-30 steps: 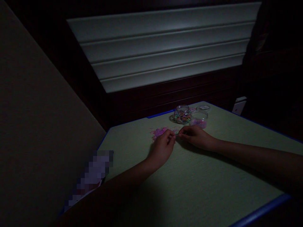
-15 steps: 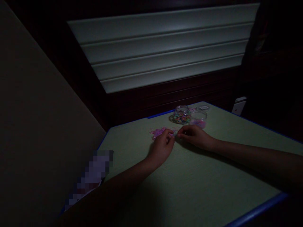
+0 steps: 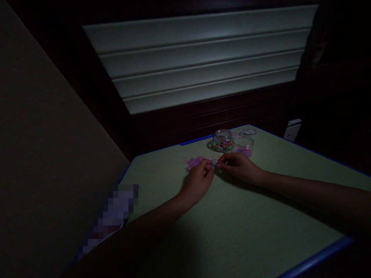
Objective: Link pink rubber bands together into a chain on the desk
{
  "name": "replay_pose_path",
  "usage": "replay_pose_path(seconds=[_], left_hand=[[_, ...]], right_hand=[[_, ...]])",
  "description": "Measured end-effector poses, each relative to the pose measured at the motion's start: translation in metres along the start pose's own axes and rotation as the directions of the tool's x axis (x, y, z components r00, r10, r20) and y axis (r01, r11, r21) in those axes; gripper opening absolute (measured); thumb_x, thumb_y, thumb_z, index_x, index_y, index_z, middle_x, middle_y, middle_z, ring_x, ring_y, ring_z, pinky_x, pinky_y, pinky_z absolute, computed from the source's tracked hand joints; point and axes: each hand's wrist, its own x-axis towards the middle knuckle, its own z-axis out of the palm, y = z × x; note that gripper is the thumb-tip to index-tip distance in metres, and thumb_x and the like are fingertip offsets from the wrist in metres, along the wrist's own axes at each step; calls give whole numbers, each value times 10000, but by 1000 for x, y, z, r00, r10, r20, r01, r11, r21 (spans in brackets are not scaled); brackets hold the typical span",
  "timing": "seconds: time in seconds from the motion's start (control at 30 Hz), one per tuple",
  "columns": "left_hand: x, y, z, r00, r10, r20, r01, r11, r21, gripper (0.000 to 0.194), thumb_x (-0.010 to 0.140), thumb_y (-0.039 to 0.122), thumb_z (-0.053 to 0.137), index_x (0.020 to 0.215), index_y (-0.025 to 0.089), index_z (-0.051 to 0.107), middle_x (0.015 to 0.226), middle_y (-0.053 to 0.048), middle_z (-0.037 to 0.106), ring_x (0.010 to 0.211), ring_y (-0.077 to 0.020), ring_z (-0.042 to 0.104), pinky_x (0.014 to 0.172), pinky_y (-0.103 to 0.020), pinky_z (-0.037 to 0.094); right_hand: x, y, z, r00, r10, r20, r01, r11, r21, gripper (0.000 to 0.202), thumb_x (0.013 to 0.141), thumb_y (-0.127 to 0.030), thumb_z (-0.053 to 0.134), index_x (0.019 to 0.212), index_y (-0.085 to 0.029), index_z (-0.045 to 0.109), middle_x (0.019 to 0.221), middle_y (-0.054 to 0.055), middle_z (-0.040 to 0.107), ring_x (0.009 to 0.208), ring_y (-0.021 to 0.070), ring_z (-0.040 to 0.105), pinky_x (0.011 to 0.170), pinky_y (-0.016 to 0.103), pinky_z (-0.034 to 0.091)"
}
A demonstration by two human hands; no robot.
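Thin strand (image 3: pixel 215 165), too small and dim to name more surely, spans the little gap between the person's two hands, low over the table (image 3: pixel 179 216). The left hand (image 3: pixel 199 181) has thumb and forefinger closed in a pinch at one end of it, the other fingers curled underneath. The right hand (image 3: pixel 240 166) comes in from the opposite side, fingertips drawn together at the other end, the palm rounded and hollow. Gripping it from both sides like this probably keeps so slight a thing taut and steady.

Just beyond the left hand's knuckles lies a loose pink heap (image 3: pixel 194 163) of what look like small bands, spread out, I'd guess, so single pieces are easy to pick. Past the right hand's fingers stands a clear jar (image 3: pixel 223 135) of many-coloured rings, and nearer that hand's back a clear tub (image 3: pixel 244 141) with pink pieces at the bottom. Both are uncovered, presumably for easy reach; a clear lid (image 3: pixel 248 133) lies farther off, behind the tub.
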Motion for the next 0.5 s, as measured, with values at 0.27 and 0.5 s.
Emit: replay_pose_path(seconds=[0.27,0.5], left_hand=[[0,2,-1,1000,5,-3,-5,1000,-15,214,805,366,367,865,196,483,719,-1,569,587,-90,514,469,-181,350],[1,2,-1,1000,-5,-5,5,1000,-28,199,807,354,367,871,198,474,700,6,562,567,-86,502,471,-181,345]], right_hand=[[0,2,0,1000,-15,7,15,1000,-6,198,731,-293,492,796,-134,590,678,17,574,586,96,478,531,208,360],[-1,0,0,999,7,32,-8,1000,25,210,723,-310,502,784,-128,588,647,16,560,549,87,465,494,201,350]])
